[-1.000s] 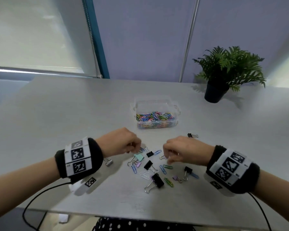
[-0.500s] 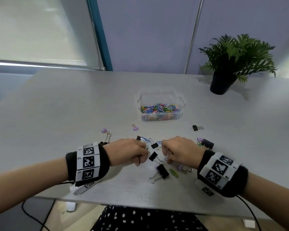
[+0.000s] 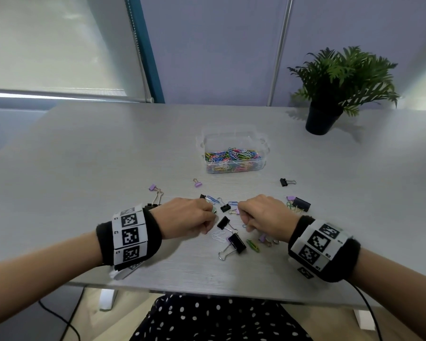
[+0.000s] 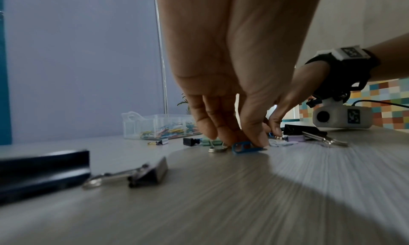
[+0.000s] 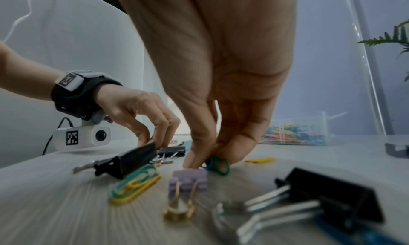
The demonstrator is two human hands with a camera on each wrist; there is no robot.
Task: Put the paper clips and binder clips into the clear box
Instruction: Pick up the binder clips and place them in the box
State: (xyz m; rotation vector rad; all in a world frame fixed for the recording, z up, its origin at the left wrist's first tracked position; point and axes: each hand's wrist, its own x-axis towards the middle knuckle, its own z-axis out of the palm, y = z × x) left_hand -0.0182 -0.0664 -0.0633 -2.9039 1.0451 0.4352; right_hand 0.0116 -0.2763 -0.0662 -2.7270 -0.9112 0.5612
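Both hands are lowered over loose clips on the wood-grain surface (image 3: 84, 168). A blue paper clip (image 4: 247, 147) is pinched flat by the left hand (image 3: 185, 217); a green paper clip (image 5: 218, 164) is pinched by the right hand (image 3: 263, 217). These thin, light wire loops likely slide and are best nipped at an edge. Stiff, folded-steel binder clips (image 3: 236, 243) probably lift by their handles. The clear box (image 3: 234, 143), part-filled, stands well beyond.
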